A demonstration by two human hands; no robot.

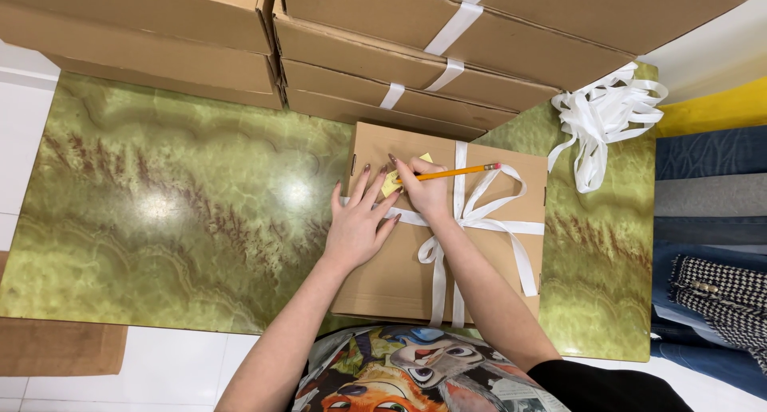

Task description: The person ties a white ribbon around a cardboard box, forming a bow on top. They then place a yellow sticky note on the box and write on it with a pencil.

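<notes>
Yellow pencil [455,172] in right hand [427,192], above note [391,184].

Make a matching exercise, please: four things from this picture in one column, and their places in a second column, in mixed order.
Things:
1. pencil
2. yellow note
3. loose ribbon pile
4. left hand

Places:
A. lying flat on the left part of the tied box
B. on the green table, to the right of the box stacks
C. held in the right hand
D. on the box lid, under the pencil tip

Pairs: 1-C, 2-D, 3-B, 4-A
</notes>
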